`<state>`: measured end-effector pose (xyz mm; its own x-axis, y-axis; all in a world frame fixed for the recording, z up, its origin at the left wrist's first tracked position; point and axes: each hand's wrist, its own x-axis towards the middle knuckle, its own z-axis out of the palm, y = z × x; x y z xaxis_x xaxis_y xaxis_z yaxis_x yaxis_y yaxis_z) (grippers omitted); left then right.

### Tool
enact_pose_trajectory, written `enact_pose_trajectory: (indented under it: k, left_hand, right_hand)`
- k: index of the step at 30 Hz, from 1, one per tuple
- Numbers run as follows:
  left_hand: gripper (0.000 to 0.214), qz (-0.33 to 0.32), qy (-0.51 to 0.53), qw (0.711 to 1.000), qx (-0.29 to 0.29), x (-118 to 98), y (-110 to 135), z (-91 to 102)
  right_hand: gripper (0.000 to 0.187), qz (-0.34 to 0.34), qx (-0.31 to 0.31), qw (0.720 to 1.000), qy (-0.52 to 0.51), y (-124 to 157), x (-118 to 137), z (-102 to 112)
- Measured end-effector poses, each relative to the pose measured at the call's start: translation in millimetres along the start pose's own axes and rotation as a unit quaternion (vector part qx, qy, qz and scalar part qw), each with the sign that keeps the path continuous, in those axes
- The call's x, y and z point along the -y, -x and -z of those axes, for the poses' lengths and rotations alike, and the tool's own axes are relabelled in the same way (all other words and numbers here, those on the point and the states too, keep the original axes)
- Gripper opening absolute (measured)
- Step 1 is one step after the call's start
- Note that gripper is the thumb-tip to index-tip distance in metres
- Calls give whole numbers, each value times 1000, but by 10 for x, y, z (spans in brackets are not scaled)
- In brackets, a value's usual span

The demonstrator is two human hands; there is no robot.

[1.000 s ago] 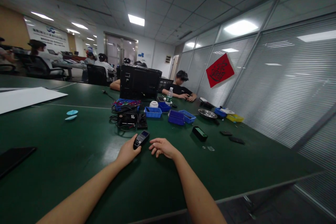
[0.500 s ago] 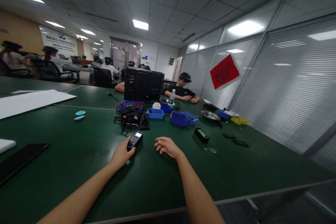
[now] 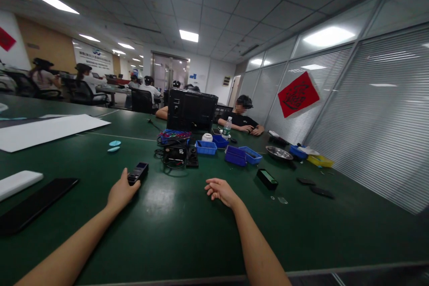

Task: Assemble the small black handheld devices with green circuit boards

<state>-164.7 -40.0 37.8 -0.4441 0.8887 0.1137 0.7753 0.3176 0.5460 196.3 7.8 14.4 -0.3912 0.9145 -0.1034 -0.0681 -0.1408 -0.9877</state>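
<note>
My left hand (image 3: 122,191) grips a black handheld device (image 3: 138,173) with a small screen and buttons, thumb and fingers on its near end. The device is low over or on the green table; which one I cannot tell. Its screen looks dark. My right hand (image 3: 221,191) hovers above the table with its fingers loosely bent and apart, nothing in them. To the right of it lies a black open box-like object (image 3: 267,178) with a green inside. A small ring (image 3: 272,198) and a clear piece (image 3: 283,200) lie just in front of that.
Beyond my hands are a black cabled unit (image 3: 174,157), blue bins (image 3: 206,147), a ball (image 3: 207,137), a bottle (image 3: 226,128) and a monitor (image 3: 191,109). A metal bowl (image 3: 279,153) sits farther right. A black slab (image 3: 38,203) lies at left. A person (image 3: 243,118) sits across the table.
My left hand has carried the device leftward, away from my right hand. Its screen, bright before, now looks dark. The view has turned slightly left; my right hand keeps its loose pose.
</note>
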Motion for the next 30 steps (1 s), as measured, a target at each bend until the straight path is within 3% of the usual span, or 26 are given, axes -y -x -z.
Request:
enact_pose_trajectory:
  k: [7,13,16,22,26,30]
  left_hand:
    - [76,58,17,996,-66,274,-152,203]
    - [86,69,24,988,-136,301,-198,173]
    - [84,80,27,988,-131,293,-218,172]
    - [74,87,31,991,-98,290,-249,185]
    - [65,78,29,995,-57,282,-247,184]
    - [64,63,23,997,-40,229,-203,145]
  right_hand:
    - [31,17,-9,999,-41,-42,-36,55]
    - [25,98,-161,979,-75,-170,-100,78]
    - [20,107,-201,974,-12,-267,-119,55]
    - [16,78,-193,952,225,-451,-101,-24]
    - [18,117,-237,933,243,-497,-108,-35]
    - [19,136,-247,937,206,-472,-124,3]
